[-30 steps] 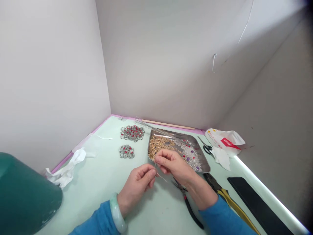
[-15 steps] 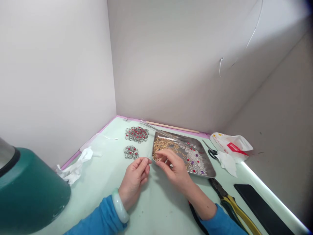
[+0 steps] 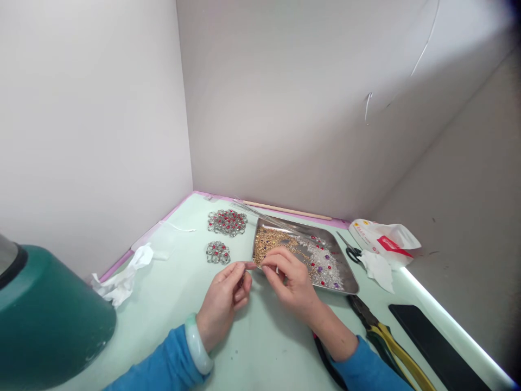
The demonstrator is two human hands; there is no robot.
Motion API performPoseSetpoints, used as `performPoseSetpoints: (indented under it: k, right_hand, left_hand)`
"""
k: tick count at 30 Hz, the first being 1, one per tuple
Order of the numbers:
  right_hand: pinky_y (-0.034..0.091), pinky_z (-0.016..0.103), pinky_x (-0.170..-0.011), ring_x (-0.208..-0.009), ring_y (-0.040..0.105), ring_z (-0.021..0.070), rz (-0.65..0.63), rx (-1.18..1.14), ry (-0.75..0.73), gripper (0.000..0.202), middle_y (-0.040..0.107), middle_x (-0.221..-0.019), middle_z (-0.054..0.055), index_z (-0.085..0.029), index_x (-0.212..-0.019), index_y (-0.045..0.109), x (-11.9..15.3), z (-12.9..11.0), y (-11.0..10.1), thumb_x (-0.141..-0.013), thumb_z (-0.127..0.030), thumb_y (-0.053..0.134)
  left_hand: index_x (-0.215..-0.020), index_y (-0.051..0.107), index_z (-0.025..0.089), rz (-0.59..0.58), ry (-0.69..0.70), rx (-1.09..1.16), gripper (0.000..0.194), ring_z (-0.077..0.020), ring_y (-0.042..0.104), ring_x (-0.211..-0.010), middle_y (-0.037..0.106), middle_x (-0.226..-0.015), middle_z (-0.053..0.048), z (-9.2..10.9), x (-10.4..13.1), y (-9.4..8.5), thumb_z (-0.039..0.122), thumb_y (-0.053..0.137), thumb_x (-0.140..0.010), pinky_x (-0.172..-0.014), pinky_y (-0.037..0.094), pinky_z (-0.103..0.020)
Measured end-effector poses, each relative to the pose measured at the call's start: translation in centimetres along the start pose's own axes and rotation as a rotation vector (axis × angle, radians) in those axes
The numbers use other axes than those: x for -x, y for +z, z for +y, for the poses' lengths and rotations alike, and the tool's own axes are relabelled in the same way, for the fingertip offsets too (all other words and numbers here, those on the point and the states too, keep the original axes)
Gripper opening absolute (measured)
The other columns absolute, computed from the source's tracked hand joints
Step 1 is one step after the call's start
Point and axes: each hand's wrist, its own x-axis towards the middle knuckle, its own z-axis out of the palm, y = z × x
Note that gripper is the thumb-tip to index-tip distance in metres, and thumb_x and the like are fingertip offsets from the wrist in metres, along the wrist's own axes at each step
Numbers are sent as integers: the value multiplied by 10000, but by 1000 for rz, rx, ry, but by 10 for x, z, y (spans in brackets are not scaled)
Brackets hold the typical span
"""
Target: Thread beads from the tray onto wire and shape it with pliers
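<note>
My left hand [image 3: 226, 296] is closed in a pinch over the pale green mat, its fingertips just short of a metal tray [image 3: 350, 278]. What it pinches is too thin or small to make out. My right hand [image 3: 290, 283], also pinched, meets those fingertips at the tray's near left corner; anything between its fingers is too small to name. Inside the tray lie gold beads [image 3: 266, 240] on the left and clear beads [image 3: 325, 260] with some red and purple ones on the right. Beyond my left hand sit a small cluster [image 3: 218, 252] and a larger cluster [image 3: 227, 222] of wire-and-red-bead pieces.
Thin wires [image 3: 260, 210] lean across the tray's far edge, near a wooden stick [image 3: 288, 210]. Scissors [image 3: 352, 252], a tissue pack [image 3: 385, 244], yellow-handled pliers [image 3: 386, 339] and a black slab [image 3: 431, 345] lie right. A green container [image 3: 52, 320] and crumpled tissue [image 3: 126, 277] stand left.
My right hand's fingers have closed from a loose curl into a pinch and come up against my left fingertips. My left hand has hardly moved.
</note>
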Motion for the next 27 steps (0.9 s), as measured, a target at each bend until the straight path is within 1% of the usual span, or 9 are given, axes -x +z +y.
performPoseSetpoints:
  k: [7,9,12,14,17,19,21,24,27]
  right_hand:
    - [447,266,-642,-742,533,141,0,-2,-18,139,569,-916,70,-197,-931,609,1,-1,1,-868,-182,487]
    - [437,265,-631,-727,529,139,12,0,-1,138,570,-901,67,-199,-917,610,0,-2,1,-873,-184,480]
    - [410,255,-588,-673,505,128,64,-3,38,117,563,-842,52,-193,-862,590,0,-4,3,-876,-183,475]
    - [395,252,-576,-656,489,126,100,8,55,109,554,-802,42,-189,-822,569,0,-6,5,-875,-182,474]
    - [384,250,-575,-666,490,131,115,65,49,107,545,-786,42,-189,-815,553,1,-8,6,-878,-183,467]
    - [380,252,-587,-684,499,136,107,146,27,106,549,-800,49,-186,-841,555,1,-11,5,-883,-181,458]
    - [371,254,-600,-687,502,135,89,262,2,118,554,-811,54,-180,-858,560,1,-15,3,-888,-175,446]
    - [340,255,-585,-667,492,132,29,459,-45,143,550,-785,49,-168,-832,562,1,-21,1,-886,-153,431]
    - [286,266,-536,-609,452,128,-56,627,-106,166,525,-722,36,-164,-744,548,2,-25,3,-856,-112,436]
  left_hand:
    - [-880,564,142,29,-23,-76,294,-35,183,-420,389,-538,74,0,-1,0,428,553,-811,-391,127,-181]
    - [-864,565,146,38,-31,-108,299,-34,183,-414,386,-533,77,1,0,2,437,567,-793,-391,128,-180]
    - [-850,579,149,64,-17,-207,313,-39,210,-406,388,-532,75,1,0,3,455,566,-782,-396,155,-184]
    - [-834,599,148,84,30,-318,321,-54,255,-413,397,-531,65,-1,-1,2,462,556,-784,-409,195,-195]
    - [-782,630,153,109,150,-550,307,-93,352,-468,428,-529,39,-2,0,0,443,531,-804,-468,277,-217]
    - [-721,633,169,117,233,-707,292,-113,391,-503,439,-521,28,-2,1,0,408,503,-827,-516,305,-228]
    - [-641,611,185,116,302,-832,296,-122,396,-510,443,-509,21,-1,2,0,365,486,-841,-541,304,-235]
    - [-582,588,200,89,390,-941,285,-132,407,-523,500,-534,1,-2,4,2,300,498,-833,-565,293,-246]
    - [-591,595,209,27,414,-938,248,-147,430,-546,563,-584,-31,-6,6,3,262,511,-818,-578,285,-257]
